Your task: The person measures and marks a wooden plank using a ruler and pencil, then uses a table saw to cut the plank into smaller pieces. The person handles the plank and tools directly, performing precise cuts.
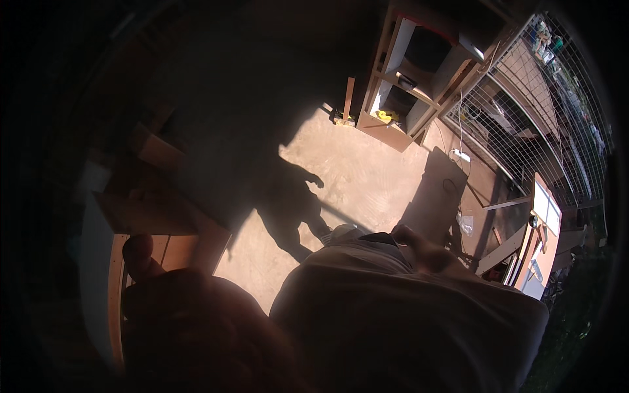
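At eight o'clock we have a pale cabinet [98, 281] with a wooden front edge [115, 295], its compartments partly in shade. Our left hand [177, 295], between seven and eight o'clock, lies dark in front of it, one finger [138, 252] overlapping that edge; the shade is too deep for us to say whether it grips the wood or only rests there. Our right hand [411, 240] is low beside our shirt [406, 314], toward four o'clock, blurred; we can't make out whether it is clenched or loose.

Our shadow [285, 209] falls across the sunlit floor [367, 170]. At twelve o'clock a wooden strip [349, 98] stands upright, just beside a second cabinet [386, 134] at one o'clock, which holds a yellow item [387, 116]. A wire mesh panel [550, 111] fills two o'clock. Between two and three, a white power strip [462, 155] lies on the floor, and a clear plastic bag [466, 225] lies near three, short of a workbench [545, 216] bearing tools.
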`<action>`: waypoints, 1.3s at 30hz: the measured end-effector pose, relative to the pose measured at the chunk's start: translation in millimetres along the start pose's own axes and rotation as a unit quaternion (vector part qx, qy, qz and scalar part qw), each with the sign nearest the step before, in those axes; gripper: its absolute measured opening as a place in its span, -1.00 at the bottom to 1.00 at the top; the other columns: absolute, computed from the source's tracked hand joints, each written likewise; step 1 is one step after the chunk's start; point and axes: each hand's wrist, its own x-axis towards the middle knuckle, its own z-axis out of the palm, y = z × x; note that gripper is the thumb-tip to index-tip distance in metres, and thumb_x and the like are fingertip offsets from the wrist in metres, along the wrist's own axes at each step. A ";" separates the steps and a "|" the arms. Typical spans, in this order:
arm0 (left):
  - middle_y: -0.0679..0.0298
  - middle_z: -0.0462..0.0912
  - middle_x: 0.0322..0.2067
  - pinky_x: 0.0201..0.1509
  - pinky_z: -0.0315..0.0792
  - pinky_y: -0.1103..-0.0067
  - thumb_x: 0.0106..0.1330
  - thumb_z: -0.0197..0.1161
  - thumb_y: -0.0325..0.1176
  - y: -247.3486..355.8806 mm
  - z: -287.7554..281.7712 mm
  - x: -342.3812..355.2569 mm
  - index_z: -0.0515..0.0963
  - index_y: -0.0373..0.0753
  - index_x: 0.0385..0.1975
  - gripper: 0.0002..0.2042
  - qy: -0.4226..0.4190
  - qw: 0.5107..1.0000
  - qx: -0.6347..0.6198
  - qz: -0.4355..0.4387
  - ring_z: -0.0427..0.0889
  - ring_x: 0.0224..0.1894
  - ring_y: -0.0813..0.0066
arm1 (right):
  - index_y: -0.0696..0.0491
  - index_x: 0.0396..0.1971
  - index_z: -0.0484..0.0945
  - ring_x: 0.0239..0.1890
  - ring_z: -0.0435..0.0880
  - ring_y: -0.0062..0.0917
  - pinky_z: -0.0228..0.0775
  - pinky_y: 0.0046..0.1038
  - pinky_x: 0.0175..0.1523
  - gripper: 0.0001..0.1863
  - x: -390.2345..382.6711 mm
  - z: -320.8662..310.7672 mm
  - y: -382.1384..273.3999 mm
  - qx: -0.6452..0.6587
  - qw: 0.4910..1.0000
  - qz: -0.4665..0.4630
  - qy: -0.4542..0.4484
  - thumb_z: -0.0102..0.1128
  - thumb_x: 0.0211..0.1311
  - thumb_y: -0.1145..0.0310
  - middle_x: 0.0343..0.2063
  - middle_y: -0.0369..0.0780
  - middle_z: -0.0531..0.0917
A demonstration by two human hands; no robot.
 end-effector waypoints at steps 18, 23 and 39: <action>-0.10 0.53 0.21 0.22 0.50 0.23 0.39 0.20 0.02 -221.9 292.4 -452.5 0.42 -0.30 0.29 -0.39 -0.806 0.398 -0.134 -0.416 0.56 0.23 -0.01 | 0.05 -0.27 0.76 -0.06 0.76 -0.28 0.60 -0.29 0.04 -0.75 -56.5 25.3 -46.6 -0.013 0.986 0.168 0.005 0.12 0.25 0.31 -0.23 -0.12 0.79; -0.08 0.49 0.25 0.21 0.51 0.26 0.42 0.17 0.04 -290.7 348.4 -386.4 0.39 -0.24 0.33 -0.39 -0.652 0.430 -0.262 -0.568 0.55 0.23 0.02 | 0.06 -0.11 0.71 -0.30 0.77 -0.38 0.62 -0.35 -0.29 -0.70 -53.7 72.2 -100.1 0.226 0.884 0.379 -0.153 0.12 0.38 0.21 -0.35 -0.16 0.79; -0.01 0.36 0.38 0.16 0.54 0.35 0.48 0.09 0.10 -475.7 432.6 -152.3 0.26 -0.05 0.46 -0.37 -0.326 0.137 -0.407 -0.842 0.54 0.27 0.13 | 0.12 -0.17 0.73 -0.13 0.75 -0.22 0.55 -0.14 -0.03 -0.45 163.3 -272.1 -287.6 0.315 0.911 0.257 -0.065 -0.02 0.45 -0.08 -0.32 -0.05 0.76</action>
